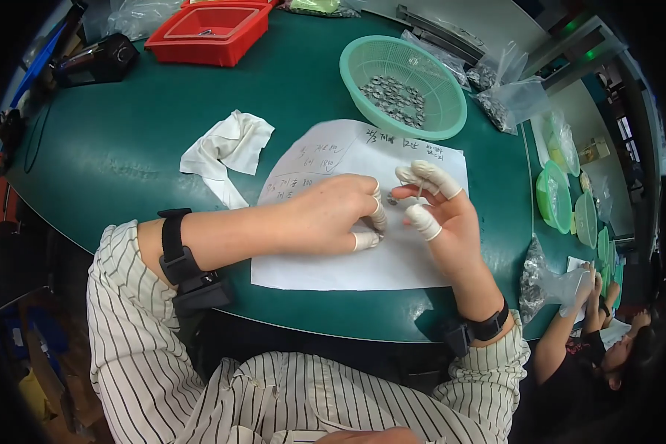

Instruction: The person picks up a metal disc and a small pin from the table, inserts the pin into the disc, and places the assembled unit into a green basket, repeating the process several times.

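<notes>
My left hand (333, 216), with white finger cots on its fingertips, is closed low over a white paper sheet (325, 272). Its thumb and fingers come together at the paper, and whatever they hold is hidden. Beside it, my right hand (451, 222) is raised over the sheet's right part. Between its cot-covered thumb and fingers is a thin, small metal piece (419, 192), seen edge-on. Another small metal piece (392, 198) shows between the two hands. Handwriting covers the sheet's upper part. Behind it, a light green basket (451, 122) holds many small round metal parts (396, 100).
A crumpled white cloth (233, 144) lies left of the sheet on the green table (126, 163). Farther back are a red tray (222, 52) and a black device (100, 63). Bags of metal parts (499, 107) and green baskets (553, 196) line the right. A co-worker (584, 355) sits there.
</notes>
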Tool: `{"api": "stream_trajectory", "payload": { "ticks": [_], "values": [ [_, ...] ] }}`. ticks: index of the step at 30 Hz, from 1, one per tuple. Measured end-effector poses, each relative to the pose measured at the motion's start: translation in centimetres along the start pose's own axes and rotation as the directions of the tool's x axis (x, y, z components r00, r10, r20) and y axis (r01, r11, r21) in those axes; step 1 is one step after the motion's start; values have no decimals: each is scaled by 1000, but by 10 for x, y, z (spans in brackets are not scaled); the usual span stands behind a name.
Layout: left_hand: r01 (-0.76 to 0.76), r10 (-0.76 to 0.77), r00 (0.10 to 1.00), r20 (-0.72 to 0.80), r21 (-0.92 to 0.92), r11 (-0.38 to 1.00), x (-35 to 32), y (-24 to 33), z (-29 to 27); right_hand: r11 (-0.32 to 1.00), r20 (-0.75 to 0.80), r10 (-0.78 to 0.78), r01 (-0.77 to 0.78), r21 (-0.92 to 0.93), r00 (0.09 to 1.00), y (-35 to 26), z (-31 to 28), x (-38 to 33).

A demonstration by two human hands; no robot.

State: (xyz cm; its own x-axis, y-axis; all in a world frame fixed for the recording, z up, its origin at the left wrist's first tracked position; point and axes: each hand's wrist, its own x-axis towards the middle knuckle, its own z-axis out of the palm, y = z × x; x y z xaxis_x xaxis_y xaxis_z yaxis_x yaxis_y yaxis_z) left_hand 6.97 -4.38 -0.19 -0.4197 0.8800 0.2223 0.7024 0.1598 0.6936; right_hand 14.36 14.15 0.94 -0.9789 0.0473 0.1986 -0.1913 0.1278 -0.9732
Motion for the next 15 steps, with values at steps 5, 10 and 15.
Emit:
{"api": "stream_trajectory", "payload": {
  "ticks": [5,10,15],
  "values": [
    [2,-4,999,-34,-56,998,-1,-6,5,991,45,32,-25,-135,999,-6,-13,-13],
    [-23,24,999,-49,5,1000,1,-4,0,979,150,-43,71,-192,988,11,-1,-17],
    [3,-3,1000,-28,19,1000,1,-6,0,986,69,112,-103,-133,991,17,1,-18]
  ]
}}
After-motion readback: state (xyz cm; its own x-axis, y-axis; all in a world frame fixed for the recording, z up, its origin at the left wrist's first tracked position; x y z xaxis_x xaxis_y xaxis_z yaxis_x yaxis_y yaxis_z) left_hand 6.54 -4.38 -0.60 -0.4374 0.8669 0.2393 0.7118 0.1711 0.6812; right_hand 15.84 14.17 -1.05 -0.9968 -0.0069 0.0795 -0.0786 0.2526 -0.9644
